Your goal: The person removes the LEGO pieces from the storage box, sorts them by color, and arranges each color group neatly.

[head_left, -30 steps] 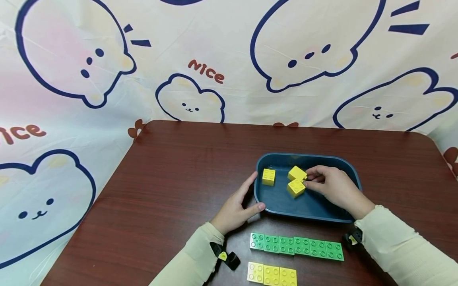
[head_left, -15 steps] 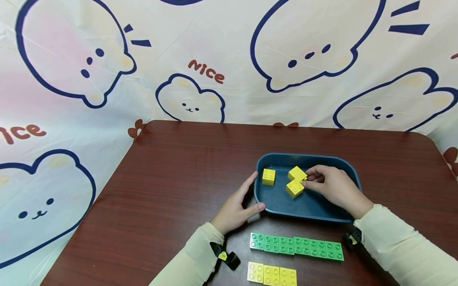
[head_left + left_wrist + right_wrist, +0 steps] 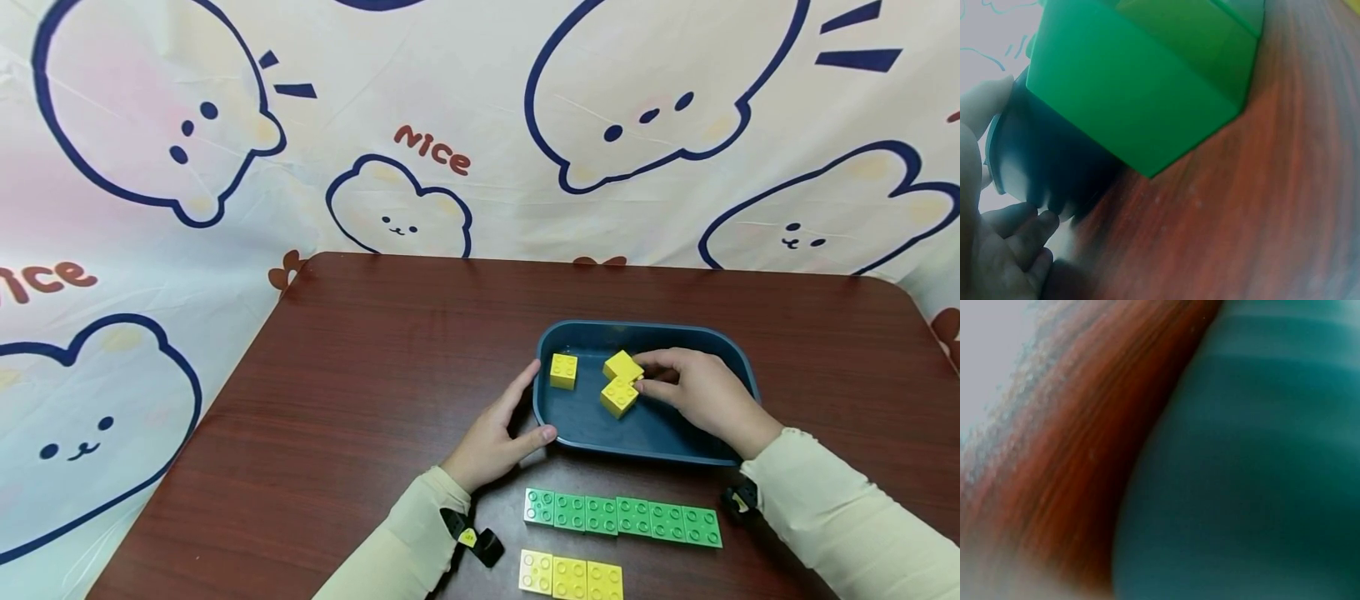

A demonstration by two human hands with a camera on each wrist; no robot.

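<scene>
My left hand (image 3: 491,446) rests on the left end of a blue tray (image 3: 637,454), index finger along the side wall and thumb at the front corner. Inside the tray, my right hand (image 3: 701,396) pinches at the right edge of a tilted yellow toy brick (image 3: 622,366), thumb and fingertips at its corner. A second yellow brick (image 3: 618,397) lies against it in front, close to the thumb. Another yellow brick (image 3: 563,372) sits apart at the tray's left. In the left wrist view, fingers (image 3: 1032,237) touch the dark tray wall (image 3: 1047,156).
A row of several green bricks (image 3: 622,517) lies on the brown table (image 3: 360,375) in front of the tray. Nearer still is a row of 3 yellow bricks (image 3: 570,575). A patterned cloth (image 3: 495,92) hangs behind the table.
The two touching yellow bricks have shifted very slightly as my right fingertips moved a little at them. My left hand and the tray have stayed in place.
</scene>
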